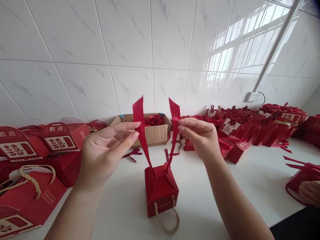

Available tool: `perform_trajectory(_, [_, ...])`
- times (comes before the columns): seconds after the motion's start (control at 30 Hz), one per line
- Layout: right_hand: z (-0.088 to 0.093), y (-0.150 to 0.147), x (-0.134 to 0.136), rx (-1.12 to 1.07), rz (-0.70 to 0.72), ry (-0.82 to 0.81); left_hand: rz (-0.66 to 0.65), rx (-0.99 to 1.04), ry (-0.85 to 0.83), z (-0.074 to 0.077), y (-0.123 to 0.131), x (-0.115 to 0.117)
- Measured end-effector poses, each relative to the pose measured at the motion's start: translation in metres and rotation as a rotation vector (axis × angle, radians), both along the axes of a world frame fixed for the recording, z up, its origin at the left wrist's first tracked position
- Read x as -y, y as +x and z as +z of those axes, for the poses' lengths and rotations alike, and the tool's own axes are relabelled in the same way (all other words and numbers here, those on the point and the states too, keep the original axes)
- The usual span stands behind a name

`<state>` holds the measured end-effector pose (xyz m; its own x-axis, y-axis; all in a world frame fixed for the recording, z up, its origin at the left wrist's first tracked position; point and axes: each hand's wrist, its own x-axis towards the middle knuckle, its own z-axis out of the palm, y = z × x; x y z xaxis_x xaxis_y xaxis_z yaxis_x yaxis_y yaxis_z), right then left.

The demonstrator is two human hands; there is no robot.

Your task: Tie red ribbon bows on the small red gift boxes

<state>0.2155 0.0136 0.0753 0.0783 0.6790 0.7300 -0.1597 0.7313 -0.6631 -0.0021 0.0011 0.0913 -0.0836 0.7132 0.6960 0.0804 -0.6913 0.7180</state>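
A small red gift box [162, 190] stands upright on the white table, its top flaps folded in and a gold rope handle [178, 223] hanging down its near side. Two ends of red ribbon [143, 136] rise from the top of the box. My left hand [110, 146] pinches the left ribbon end between thumb and fingers. With thumb and forefinger, my right hand [198, 135] grips the other end. Both ends are held up and apart, their slanted tips sticking out above my fingers.
At the left, red boxes [62, 140] with white labels are stacked. An open cardboard box [155, 135] of red ribbon sits against the tiled wall. Many red boxes [250, 130] crowd the back right. Another person's hand [311, 193] is beside a red box at the right edge.
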Motion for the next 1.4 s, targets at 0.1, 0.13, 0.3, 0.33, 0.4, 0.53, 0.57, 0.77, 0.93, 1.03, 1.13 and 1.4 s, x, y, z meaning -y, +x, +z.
perform_trajectory(0.1, [0.0,-0.001,0.001,0.004,-0.004,-0.003,0.006,0.025,0.001,0.002,0.002,0.002])
perform_trajectory(0.13, [0.0,-0.001,0.001,0.006,-0.007,-0.005,0.007,0.026,0.004,0.002,0.003,0.002])
perform_trajectory(0.3, [0.0,-0.002,0.002,-0.001,-0.034,0.011,0.018,0.047,0.028,0.0,0.005,0.001])
perform_trajectory(0.33, [-0.001,-0.002,0.002,-0.003,-0.033,0.016,0.023,0.057,0.032,0.0,0.006,0.001])
perform_trajectory(0.4, [-0.001,-0.002,0.002,-0.017,-0.032,0.025,0.039,0.084,0.036,0.001,0.008,0.001])
perform_trajectory(0.53, [-0.001,-0.002,0.001,-0.071,-0.059,0.038,0.077,0.107,0.059,0.002,0.01,0.001])
perform_trajectory(0.57, [-0.001,-0.002,0.001,-0.079,-0.069,0.039,0.082,0.111,0.073,0.002,0.009,0.001])
perform_trajectory(0.77, [-0.001,0.002,-0.001,-0.101,-0.108,0.034,0.121,0.128,0.106,0.002,0.004,-0.002])
perform_trajectory(0.93, [-0.002,0.003,-0.002,-0.107,-0.123,0.043,0.143,0.116,0.105,0.001,0.004,-0.003])
perform_trajectory(1.03, [-0.002,0.002,-0.002,-0.087,-0.137,0.05,0.123,0.098,0.104,0.0,0.005,-0.005])
perform_trajectory(1.13, [-0.003,0.001,-0.002,-0.082,-0.147,0.054,0.108,0.076,0.066,-0.001,0.007,-0.006])
perform_trajectory(1.4, [-0.004,-0.002,-0.004,-0.087,-0.136,0.029,-0.004,0.108,0.092,-0.003,0.008,-0.01])
